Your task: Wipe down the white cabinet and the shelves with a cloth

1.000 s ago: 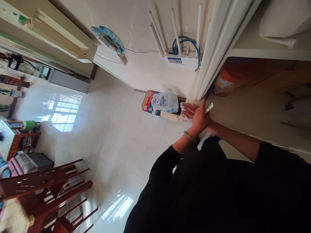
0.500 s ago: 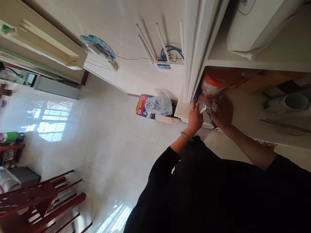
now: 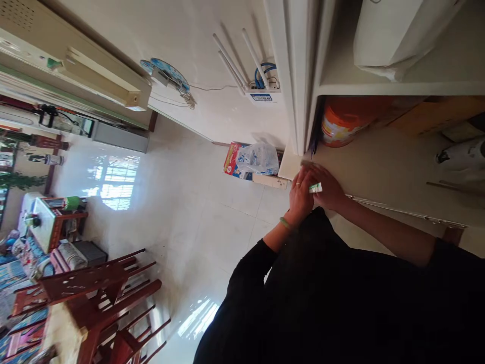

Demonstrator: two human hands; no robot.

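My left hand (image 3: 300, 194), with a green bangle on the wrist, is closed on a small green and white packet (image 3: 315, 188). My right hand (image 3: 329, 189) lies against it, fingers pressed together over the left fingers; what it holds is hidden. Both hands rest at the front corner of a pale cabinet shelf (image 3: 379, 167). An orange and white tin (image 3: 341, 126) stands at the back of that shelf, just beyond the hands.
A white cabinet post (image 3: 299, 76) rises beside the tin. A router (image 3: 261, 91) hangs on the wall. A red box with a plastic bag (image 3: 252, 159) lies on the tiled floor near the cabinet. Red wooden chairs (image 3: 94, 288) stand at the left.
My right hand has come back from the tin and joined my left hand at the shelf's front corner. The view has swung slightly, bringing the chairs back in.
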